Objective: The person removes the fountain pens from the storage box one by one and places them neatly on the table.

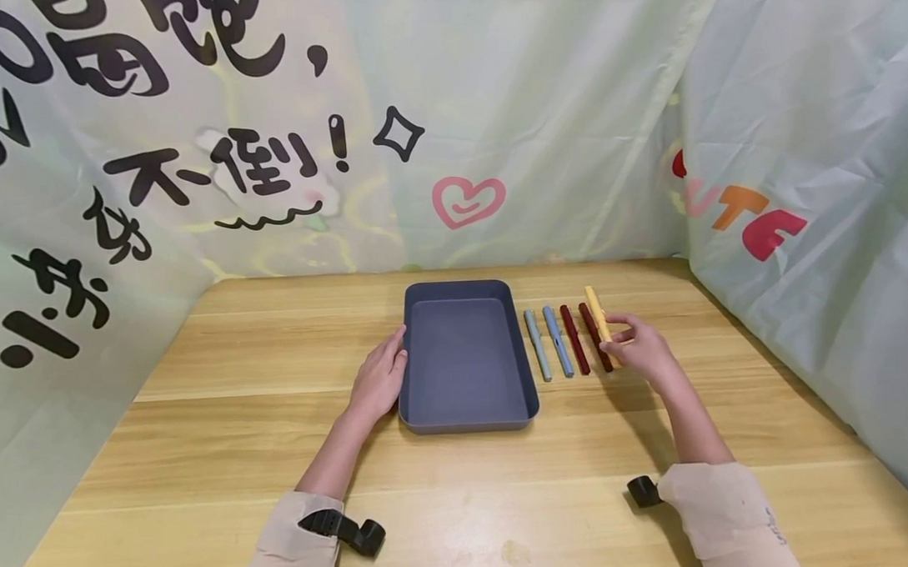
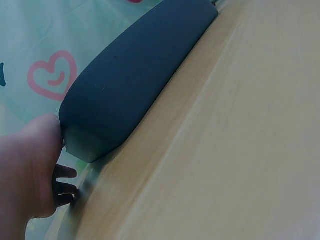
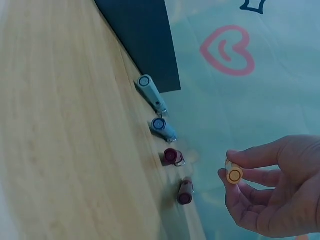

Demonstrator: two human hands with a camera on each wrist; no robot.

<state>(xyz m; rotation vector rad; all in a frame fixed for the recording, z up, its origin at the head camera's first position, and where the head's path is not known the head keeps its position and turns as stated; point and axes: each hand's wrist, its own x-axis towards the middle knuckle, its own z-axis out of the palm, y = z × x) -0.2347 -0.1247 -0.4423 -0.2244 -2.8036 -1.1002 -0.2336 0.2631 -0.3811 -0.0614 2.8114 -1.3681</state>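
A dark blue-grey tray (image 1: pixel 460 422) lies on the table, and my left hand (image 1: pixel 379 377) rests along its left wall with the fingers fairly straight. In the left wrist view the thumb touches the end of the tray (image 2: pixel 120 75). My right hand (image 1: pixel 638 350) pinches a yellow pen (image 1: pixel 595 307) between thumb and fingers. The right wrist view shows that pen (image 3: pixel 234 175) end-on, raised off the table. Left of it, side by side, lie a pale green pen (image 1: pixel 538 345), a light blue pen (image 1: pixel 559 341) and two dark red pens (image 1: pixel 575 339).
The wooden table (image 1: pixel 255 393) ends at a printed cloth (image 1: pixel 564 154) hanging behind it, and another cloth wall (image 1: pixel 838 247) closes the right side. Black wrist cameras (image 1: pixel 370 537) sit on both sleeves. The row of pens lies close by the tray's right wall.
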